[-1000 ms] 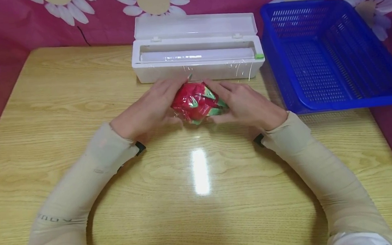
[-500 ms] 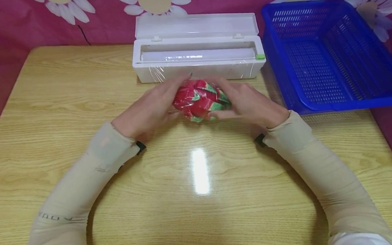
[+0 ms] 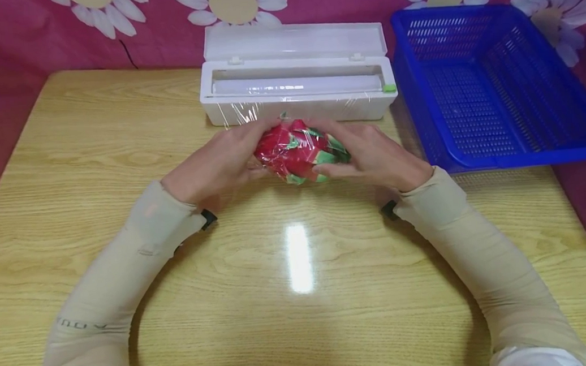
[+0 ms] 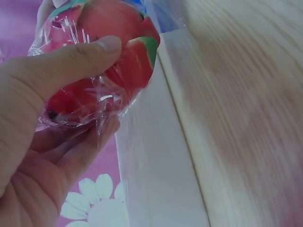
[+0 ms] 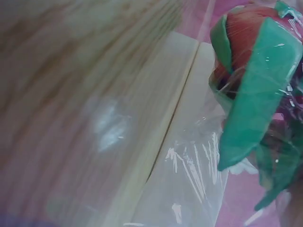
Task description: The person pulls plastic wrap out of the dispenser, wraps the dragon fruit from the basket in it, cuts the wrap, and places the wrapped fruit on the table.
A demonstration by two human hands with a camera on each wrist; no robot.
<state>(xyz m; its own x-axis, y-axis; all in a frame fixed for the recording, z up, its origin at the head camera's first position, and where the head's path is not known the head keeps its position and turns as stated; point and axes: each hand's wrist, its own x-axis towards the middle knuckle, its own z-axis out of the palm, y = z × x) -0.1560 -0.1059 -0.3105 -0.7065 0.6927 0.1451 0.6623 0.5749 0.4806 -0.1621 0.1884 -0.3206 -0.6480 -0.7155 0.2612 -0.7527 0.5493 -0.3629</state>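
Note:
A red dragon fruit with green-tipped scales is wrapped in clear cling film, held between both hands in front of the white dispenser box. My left hand grips its left end. In the left wrist view the thumb presses across the fruit and the fingers lie behind it. My right hand holds the right end, thumb at the near side, fingers over the far side. Long green scales show under film in the right wrist view. Loose cling film stretches beside the fruit there.
The white cling film box stands behind the hands, lid raised, film roll inside, a green slider at its right end. A blue plastic basket sits at the back right. The wooden table lies below; a flowered pink cloth hangs behind.
The dragon fruit has turned slightly in the hands, showing more green scales at its right. Both hands stay close to the same place; film glints shift on the box front.

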